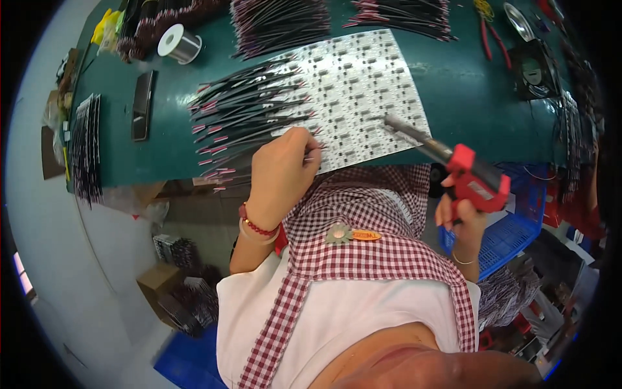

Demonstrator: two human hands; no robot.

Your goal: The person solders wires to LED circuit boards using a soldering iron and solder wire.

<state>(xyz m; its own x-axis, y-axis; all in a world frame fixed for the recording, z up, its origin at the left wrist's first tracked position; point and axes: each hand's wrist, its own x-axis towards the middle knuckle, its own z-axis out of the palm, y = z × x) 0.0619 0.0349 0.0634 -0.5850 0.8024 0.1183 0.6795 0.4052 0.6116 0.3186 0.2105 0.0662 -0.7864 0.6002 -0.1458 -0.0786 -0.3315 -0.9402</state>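
My left hand (282, 168) is closed in a pinch at the lower left edge of a white circuit board panel (363, 84). A thin black wire (233, 159) with red-and-white ends runs under the hand, its tip showing beside the fingertips. More such wires (249, 97) lie in rows across the panel's left edge, their ends on the board. My right hand (463, 217) is wrapped round the grip of a red and black soldering gun (479, 185). The gun's tip points up and left, above the panel's right part; it is slightly blurred.
Bundles of black wires (282, 26) lie along the back of the green table (175, 136). A solder spool (180, 45) and a phone (142, 104) are at the left. Red-handled pliers (492, 39) and a black box (534, 71) are at the right. A blue basket (512, 236) stands below.
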